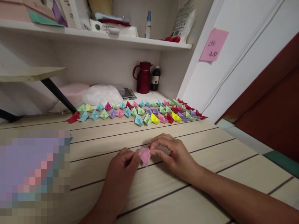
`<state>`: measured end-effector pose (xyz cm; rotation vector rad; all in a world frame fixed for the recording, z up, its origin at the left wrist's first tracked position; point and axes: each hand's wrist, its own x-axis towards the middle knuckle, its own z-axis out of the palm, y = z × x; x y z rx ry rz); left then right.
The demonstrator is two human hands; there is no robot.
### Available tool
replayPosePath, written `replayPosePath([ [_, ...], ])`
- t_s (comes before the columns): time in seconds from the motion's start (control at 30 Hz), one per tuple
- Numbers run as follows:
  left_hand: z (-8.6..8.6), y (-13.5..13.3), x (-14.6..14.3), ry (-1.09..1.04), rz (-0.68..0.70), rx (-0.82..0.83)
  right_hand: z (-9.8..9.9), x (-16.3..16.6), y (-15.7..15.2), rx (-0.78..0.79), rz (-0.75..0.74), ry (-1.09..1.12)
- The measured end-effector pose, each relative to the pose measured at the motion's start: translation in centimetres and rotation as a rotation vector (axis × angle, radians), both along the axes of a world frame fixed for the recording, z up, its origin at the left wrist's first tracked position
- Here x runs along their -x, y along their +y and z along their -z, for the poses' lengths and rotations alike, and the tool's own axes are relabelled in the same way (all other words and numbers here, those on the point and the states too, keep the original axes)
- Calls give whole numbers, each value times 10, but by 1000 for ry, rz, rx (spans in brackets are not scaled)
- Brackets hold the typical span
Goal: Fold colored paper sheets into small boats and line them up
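A small piece of folded pink paper [145, 156] is held just above the wooden table, between my two hands. My left hand [125, 166] pinches its left edge between thumb and fingers. On the other side, the thumb and forefinger of my right hand [171, 152] grip its upper right corner. The paper looks like a partly flattened fold with a point facing down. Beyond my hands stand rows of small folded paper boats in many colours, among them a yellow boat [155, 118] and a blue boat [138, 120].
A dark red jug [143, 77] and a dark bottle [155, 78] stand behind the boats, beside a white plastic bag [101, 95]. Above runs a loaded shelf [151, 43]. A pixelated patch covers the lower left. A pink note [214, 45] sticks to the wall.
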<state>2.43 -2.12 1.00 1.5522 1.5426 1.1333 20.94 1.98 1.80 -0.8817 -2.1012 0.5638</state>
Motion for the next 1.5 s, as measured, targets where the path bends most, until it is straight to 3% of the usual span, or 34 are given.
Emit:
replayPosePath([
  [0.17, 7, 1, -1, 164, -20, -25, 3, 0, 0, -36, -12, -65],
  [0.3, 15, 4, -1, 289, -79, -199, 3, -1, 1, -114, -24, -165],
  [0.4, 16, 5, -1, 247, -98, -302, 2, -3, 1, -172, -18, -231],
  [0.57, 11, 2, -1, 181, -84, -238, 0, -4, 1, -224, 5, -295],
  [0.73, 10, 1, -1, 227, -101, -334, -1, -4, 0, -272, 7, -348],
  [0.97, 4, -2, -1, 227, -128, -305, -6, -7, -1, -275, 28, -387],
  [1.3, 8, 1, -2, 314, -19, -182, -2, -6, 0, -110, 40, -212],
  [1.5, 9, 3, 3, 271, -55, -236, -4, -8, 2, -227, 26, -359],
])
